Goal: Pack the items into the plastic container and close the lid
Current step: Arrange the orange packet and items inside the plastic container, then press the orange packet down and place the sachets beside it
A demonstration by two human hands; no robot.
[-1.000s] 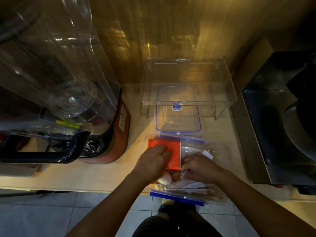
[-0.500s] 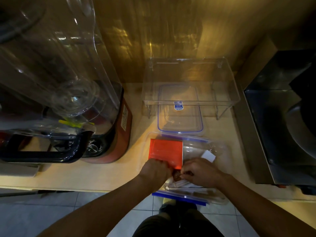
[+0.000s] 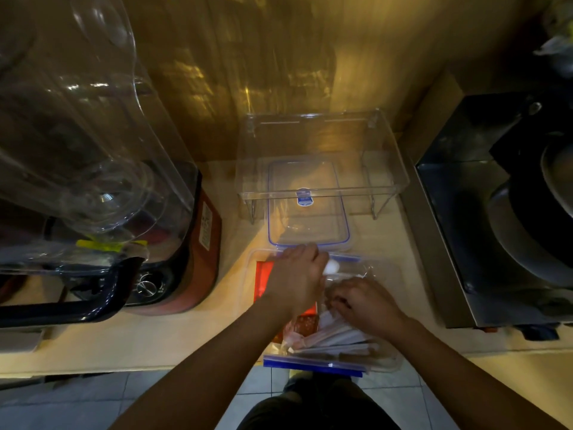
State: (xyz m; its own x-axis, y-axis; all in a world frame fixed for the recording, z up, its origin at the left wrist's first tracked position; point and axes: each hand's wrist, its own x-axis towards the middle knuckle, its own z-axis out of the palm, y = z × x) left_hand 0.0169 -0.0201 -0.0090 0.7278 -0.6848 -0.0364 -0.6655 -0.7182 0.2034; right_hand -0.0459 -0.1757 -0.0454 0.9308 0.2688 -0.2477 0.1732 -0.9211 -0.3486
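Left hand: we see our left hand (image 3: 296,276) over the far half of the plastic container (image 3: 384,271), its grip closed around a small white round object (image 3: 331,267) that peeks out beside the fingers.
Right hand: our right hand (image 3: 366,302) rests knuckles up on the clear wrappers (image 3: 338,336) inside the container; fingers curl down into them, but we cannot tell whether they pinch anything.
Container: it sits open at the near edge of the counter (image 3: 155,342), blue clips on its near and far rims.
Contents: a red packet (image 3: 263,280) lies flat along the left side, partly under our left wrist; a reddish-brown sachet (image 3: 307,324) lies just nearer.
Lid: the blue-rimmed lid (image 3: 308,206) lies on the counter just beyond the container, half under a clear acrylic stand (image 3: 319,135).
Surroundings: a blender (image 3: 93,181) stands to the left, a dark metal appliance (image 3: 496,212) to the right.
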